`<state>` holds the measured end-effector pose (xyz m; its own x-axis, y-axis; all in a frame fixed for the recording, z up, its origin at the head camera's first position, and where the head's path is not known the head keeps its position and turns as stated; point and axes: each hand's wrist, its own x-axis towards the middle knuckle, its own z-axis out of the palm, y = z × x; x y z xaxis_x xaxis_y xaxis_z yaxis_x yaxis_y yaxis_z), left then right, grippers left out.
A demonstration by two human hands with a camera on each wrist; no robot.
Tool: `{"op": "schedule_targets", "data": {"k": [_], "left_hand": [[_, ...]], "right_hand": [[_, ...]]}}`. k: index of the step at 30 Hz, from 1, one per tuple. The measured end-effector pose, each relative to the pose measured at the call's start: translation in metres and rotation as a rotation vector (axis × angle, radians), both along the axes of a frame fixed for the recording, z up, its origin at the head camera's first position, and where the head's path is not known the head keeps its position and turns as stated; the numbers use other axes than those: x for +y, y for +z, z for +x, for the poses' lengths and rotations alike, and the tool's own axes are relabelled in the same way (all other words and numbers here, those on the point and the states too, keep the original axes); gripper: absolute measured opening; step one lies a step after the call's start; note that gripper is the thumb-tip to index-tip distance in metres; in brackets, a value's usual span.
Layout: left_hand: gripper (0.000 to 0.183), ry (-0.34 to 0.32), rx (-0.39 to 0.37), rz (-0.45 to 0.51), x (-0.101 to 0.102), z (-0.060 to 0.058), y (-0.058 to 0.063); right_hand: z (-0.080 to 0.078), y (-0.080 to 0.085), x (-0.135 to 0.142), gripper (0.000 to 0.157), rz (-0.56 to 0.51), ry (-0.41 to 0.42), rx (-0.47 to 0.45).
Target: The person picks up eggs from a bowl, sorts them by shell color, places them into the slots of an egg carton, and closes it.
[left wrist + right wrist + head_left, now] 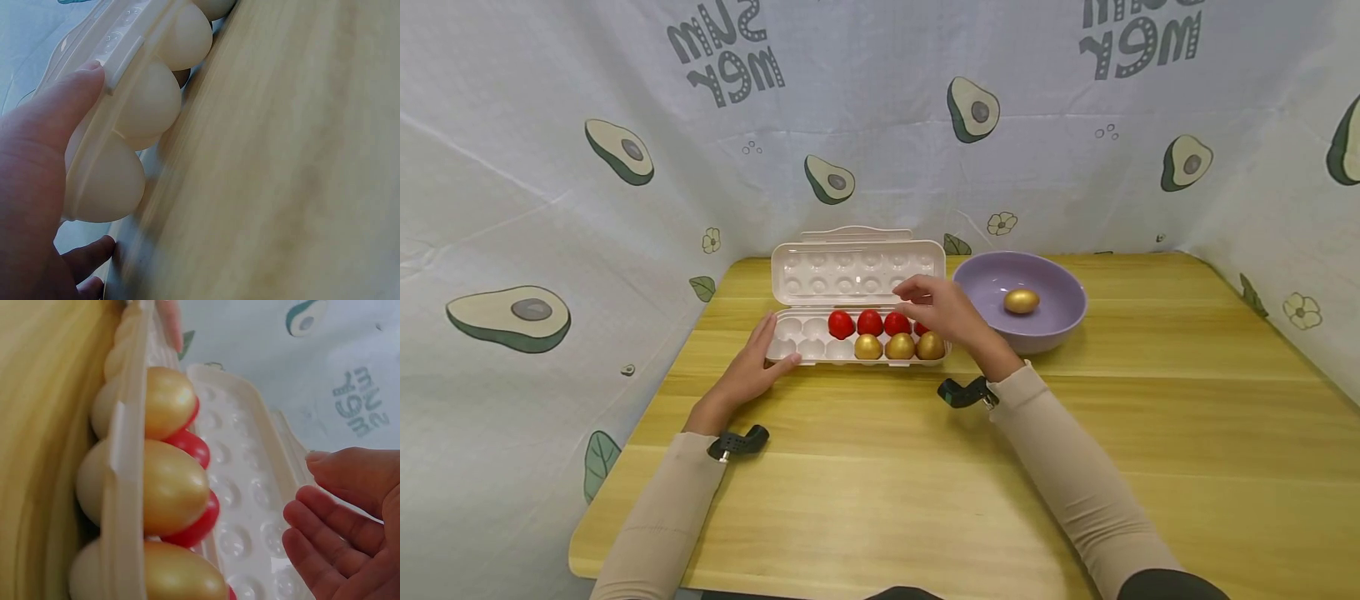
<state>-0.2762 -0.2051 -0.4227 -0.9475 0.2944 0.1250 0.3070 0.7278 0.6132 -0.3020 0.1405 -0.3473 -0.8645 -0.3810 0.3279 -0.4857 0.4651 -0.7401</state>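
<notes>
An open white plastic egg carton (826,327) stands on the table with its lid (842,279) folded back. Several red eggs (841,325) fill part of its back row, and three gold eggs (899,347) sit in the front row at the right. My left hand (747,371) grips the carton's left end, thumb on the front rim (128,62) and fingers along the side. Above the carton's right part hovers my right hand (942,310), holding nothing; its fingers (334,547) are loosely bent and the thumb stands apart. It partly covers the rightmost red egg.
A purple bowl (1052,321) with one gold egg (1021,301) inside stands right of the carton. Behind the wooden table (865,483) hangs a white cloth (895,167) printed with avocados. Both wrists carry dark camera mounts (741,442).
</notes>
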Motion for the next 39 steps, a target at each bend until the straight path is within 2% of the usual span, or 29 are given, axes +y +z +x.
{"op": "schedule_targets", "data": {"k": [6, 10, 18, 34, 39], "left_hand": [[0.091, 0.001, 0.001, 0.000, 0.000, 0.000, 0.000], [0.091, 0.001, 0.000, 0.001, 0.000, 0.000, 0.000], [0.092, 0.002, -0.001, 0.004, 0.000, -0.001, -0.002], [0.093, -0.009, -0.006, 0.010, -0.001, -0.003, -0.002], [0.093, -0.008, -0.008, 0.013, -0.001, -0.003, -0.002]], "right_hand": [[-0.005, 0.007, 0.019, 0.026, -0.024, -0.051, 0.035], [-0.007, 0.009, 0.033, 0.026, -0.038, -0.101, 0.019], [-0.010, 0.016, 0.053, 0.029, -0.003, -0.178, 0.075], [-0.018, 0.010, 0.104, 0.033, 0.038, -0.316, -0.005], [-0.020, 0.007, 0.120, 0.036, 0.042, -0.334, -0.032]]}}
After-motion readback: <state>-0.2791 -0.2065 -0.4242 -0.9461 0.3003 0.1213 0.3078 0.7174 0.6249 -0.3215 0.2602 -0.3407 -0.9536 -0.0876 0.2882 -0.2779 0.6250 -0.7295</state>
